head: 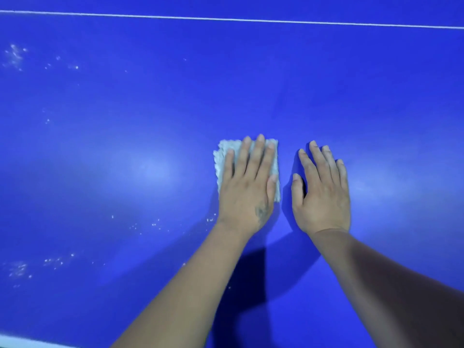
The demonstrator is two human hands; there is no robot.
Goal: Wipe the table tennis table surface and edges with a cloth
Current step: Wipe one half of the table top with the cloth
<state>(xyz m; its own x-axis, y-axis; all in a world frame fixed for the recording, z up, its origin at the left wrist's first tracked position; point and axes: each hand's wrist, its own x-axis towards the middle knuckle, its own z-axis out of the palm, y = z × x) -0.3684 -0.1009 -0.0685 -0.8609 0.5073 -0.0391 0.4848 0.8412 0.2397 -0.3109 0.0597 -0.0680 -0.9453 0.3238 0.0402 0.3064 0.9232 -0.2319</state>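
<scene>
The blue table tennis table (150,109) fills the whole head view. A small pale folded cloth (222,156) lies flat on it near the middle. My left hand (248,187) presses down on the cloth with fingers stretched out flat, covering most of it. My right hand (321,192) rests palm down on the bare blue surface just to the right of the cloth, fingers slightly apart, holding nothing. Both forearms reach in from the bottom.
A thin white line (226,19) crosses the table at the far side. White specks of dirt (15,56) dot the left part, and more specks (145,224) lie near my left wrist. A white edge stripe (15,340) shows at the bottom left corner.
</scene>
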